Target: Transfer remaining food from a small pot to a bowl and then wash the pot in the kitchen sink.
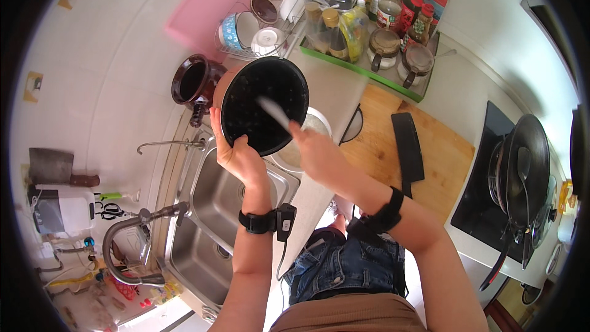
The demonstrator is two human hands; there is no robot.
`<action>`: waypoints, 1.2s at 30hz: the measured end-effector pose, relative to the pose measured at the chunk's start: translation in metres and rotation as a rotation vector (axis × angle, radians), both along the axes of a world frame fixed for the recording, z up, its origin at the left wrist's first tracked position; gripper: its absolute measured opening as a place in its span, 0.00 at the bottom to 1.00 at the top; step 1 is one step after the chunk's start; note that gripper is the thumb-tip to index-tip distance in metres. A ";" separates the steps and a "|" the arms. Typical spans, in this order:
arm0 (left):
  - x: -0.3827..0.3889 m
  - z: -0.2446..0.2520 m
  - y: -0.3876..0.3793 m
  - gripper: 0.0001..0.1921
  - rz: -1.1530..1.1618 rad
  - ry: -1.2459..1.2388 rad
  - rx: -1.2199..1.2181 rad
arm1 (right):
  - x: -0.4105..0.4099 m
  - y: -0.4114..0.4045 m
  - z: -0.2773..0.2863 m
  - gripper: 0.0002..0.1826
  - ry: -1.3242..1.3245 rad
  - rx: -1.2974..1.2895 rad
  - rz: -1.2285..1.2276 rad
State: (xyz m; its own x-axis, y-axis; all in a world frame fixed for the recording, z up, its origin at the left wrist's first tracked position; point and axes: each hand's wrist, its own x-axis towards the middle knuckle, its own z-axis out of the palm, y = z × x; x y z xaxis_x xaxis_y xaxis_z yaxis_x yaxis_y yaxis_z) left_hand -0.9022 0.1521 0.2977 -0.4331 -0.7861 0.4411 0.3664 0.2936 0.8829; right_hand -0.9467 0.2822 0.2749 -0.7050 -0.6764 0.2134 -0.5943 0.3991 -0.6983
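My left hand [242, 159] grips a round pot [251, 80] with a black inside and a copper-coloured outside, holding it tilted with its mouth facing me. In my right hand [320, 154] is a pale spatula or rice paddle [275, 110], blurred, its blade over the pot's dark interior. Small pale bits cling to that interior. Partly hidden behind the pot and my right hand, a white bowl [289, 166] contains something whitish, which I cannot make out. Both wrists wear black straps.
A double steel sink [207, 203] with a faucet [110, 244] lies left. Beyond the pot stand a brown glazed pot [209, 74] and a dish rack [286, 32]. A green-edged tray [364, 71] holds seasonings. Rightward are a cutting board [368, 147], a cleaver [408, 147] and a wok [521, 184].
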 end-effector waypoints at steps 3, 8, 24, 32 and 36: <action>0.003 0.000 0.000 0.34 0.004 -0.004 0.039 | 0.012 0.002 0.002 0.23 -0.225 -0.266 0.108; 0.007 -0.001 -0.002 0.34 -0.094 0.037 0.043 | 0.001 0.006 0.040 0.22 0.070 -0.296 -0.077; 0.003 0.007 0.003 0.35 -0.252 0.133 0.149 | -0.010 0.013 0.024 0.25 -0.040 -0.238 0.161; 0.008 -0.004 -0.002 0.33 -0.136 0.033 -0.161 | -0.013 0.033 0.049 0.17 0.342 -0.005 0.039; 0.002 -0.009 0.003 0.33 -0.082 -0.046 -0.346 | -0.017 0.029 0.013 0.17 0.500 -0.006 0.082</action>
